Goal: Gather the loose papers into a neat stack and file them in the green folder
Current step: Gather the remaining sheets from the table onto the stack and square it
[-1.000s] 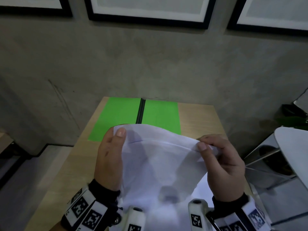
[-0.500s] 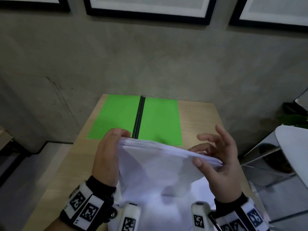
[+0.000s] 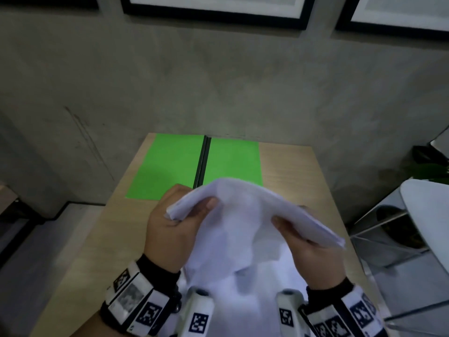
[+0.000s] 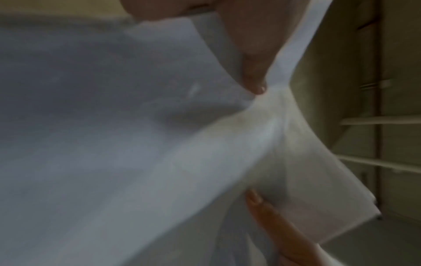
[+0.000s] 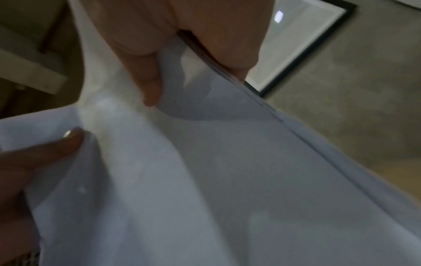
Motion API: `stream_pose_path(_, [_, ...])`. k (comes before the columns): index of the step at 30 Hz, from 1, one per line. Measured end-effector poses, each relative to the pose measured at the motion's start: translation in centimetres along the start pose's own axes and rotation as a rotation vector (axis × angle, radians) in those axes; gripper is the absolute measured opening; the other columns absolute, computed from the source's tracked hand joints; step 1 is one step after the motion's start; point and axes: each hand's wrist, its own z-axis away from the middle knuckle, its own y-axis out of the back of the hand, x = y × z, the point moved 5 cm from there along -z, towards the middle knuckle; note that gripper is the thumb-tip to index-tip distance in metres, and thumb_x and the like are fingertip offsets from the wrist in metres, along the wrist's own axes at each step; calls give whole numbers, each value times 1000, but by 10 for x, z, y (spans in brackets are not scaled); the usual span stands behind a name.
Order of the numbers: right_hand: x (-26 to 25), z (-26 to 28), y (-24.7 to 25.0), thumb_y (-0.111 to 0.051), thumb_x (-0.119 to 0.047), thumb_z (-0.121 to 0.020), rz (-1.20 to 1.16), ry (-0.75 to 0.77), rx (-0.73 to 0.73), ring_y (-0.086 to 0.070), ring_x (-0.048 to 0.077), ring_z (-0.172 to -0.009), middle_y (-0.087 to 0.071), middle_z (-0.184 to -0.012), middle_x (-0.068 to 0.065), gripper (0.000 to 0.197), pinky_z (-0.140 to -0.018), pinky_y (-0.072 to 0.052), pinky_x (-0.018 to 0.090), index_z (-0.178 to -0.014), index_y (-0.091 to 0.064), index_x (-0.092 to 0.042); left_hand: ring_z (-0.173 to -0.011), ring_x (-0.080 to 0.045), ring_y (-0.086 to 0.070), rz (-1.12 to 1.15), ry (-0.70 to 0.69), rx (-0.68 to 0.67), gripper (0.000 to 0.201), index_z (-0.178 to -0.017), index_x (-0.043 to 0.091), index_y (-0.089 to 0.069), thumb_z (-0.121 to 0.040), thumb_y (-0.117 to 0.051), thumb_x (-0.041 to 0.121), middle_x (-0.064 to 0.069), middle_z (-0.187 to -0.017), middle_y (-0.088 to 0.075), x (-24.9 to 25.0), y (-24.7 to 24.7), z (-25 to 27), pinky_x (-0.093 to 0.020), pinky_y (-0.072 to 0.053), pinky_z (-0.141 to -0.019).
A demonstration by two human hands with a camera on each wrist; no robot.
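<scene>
A sheaf of white papers (image 3: 240, 222) hangs in the air above the near part of the wooden table (image 3: 291, 166), bowed upward in the middle. My left hand (image 3: 184, 215) pinches its left corner, thumb on top. My right hand (image 3: 298, 229) grips the right edge, thumb on top and fingers underneath. The wrist views show the same papers (image 4: 136, 144) (image 5: 205, 180) close up, with fingers on both sides. The green folder (image 3: 170, 166) lies open and flat at the far end of the table, its dark spine in the middle; the papers hide its near edge.
A concrete wall with framed pictures (image 3: 213, 8) rises just behind the table. A white chair (image 3: 427, 215) with metal legs stands to the right, and a dark plant (image 3: 427, 166) behind it. The floor drops away to the left.
The papers have tilted from upright to nearly flat and bowed. My left hand shifted right and lower along the corner; my right hand closed again on the right edge after briefly opening.
</scene>
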Motion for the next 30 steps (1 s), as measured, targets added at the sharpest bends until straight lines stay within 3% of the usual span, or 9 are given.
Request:
stream_pose_path(5, [-31,9,14,-73,-4,-68,-159,120,-19,-67,-9,-85,-72,-85,-30,36,-76,-49,8,-84,-76,-36,-68,-9,-61,141,-76,89,32,-78,-1,-67,-74,-71,30,-16,-75,-67,31,8,5,-19,-48,-65])
stream_pose_path(7, [2,25,13,-78,-3,-65,-97,-10,-21,-65,-15,-82,-70,-80,-34,48,-76,-48,5,-80,-74,-48,-66,-6,-61,100,-45,38,33,-75,3,-66,-71,-69,35,-6,-70,-67,22,4,17,-14,-46,-63])
stream_pose_path(10, [66,58,4,-86,-7,-62,-68,-328,6,-69,-3,-89,-74,-88,-25,31,-80,-54,16,-84,-75,-27,-78,-7,-69,170,201,-67,37,-88,7,-70,-65,-74,36,0,-83,-75,-34,-8,42,-15,-51,-69])
stream_pose_path(12, [93,77,-8,-83,0,-67,-149,-527,-10,-71,1,-83,-76,-79,-19,26,-70,-55,15,-80,-72,-20,-90,-8,-71,202,348,-121,32,-95,15,-72,-66,-81,25,7,-92,-76,-72,-17,56,-18,-54,-76])
stream_pose_path(15, [105,83,-18,-78,4,-71,-199,-675,35,-68,-2,-61,-72,-59,-16,22,-55,-50,8,-68,-69,-17,-85,-9,-71,156,537,-152,21,-84,20,-71,-68,-81,10,17,-75,-75,-115,-24,61,-13,-53,-63])
stream_pose_path(20, [103,53,7,-80,-12,-73,-53,-685,141,-62,21,-60,-66,-56,-5,17,-46,-46,18,-64,-66,-11,-93,-5,-68,51,478,-379,48,-106,24,-61,-62,-81,22,16,-98,-73,-139,-44,29,-13,-51,-71])
stream_pose_path(22, [98,42,32,-81,-16,-73,20,-676,205,-54,22,-62,-60,-62,8,24,-48,-43,25,-62,-62,-6,-101,-16,-62,-70,505,-529,57,-116,25,-50,-68,-81,22,7,-111,-63,-155,-54,27,-16,-52,-73])
stream_pose_path(27, [86,39,103,-82,-22,-71,96,-704,373,-59,23,-66,-67,-80,13,27,-71,-42,34,-78,-67,0,-125,-24,-45,-877,529,-817,97,-138,26,-34,-60,-51,82,-1,-140,-40,-204,-73,56,-41,-41,-101])
stream_pose_path(30, [85,50,133,-82,-27,-70,166,-725,417,-61,29,-72,-68,-82,20,32,-70,-45,39,-80,-67,-1,-128,-30,-39,-1141,405,-925,92,-140,22,-28,-69,-52,74,-5,-146,-33,-211,-93,71,-44,-38,-101])
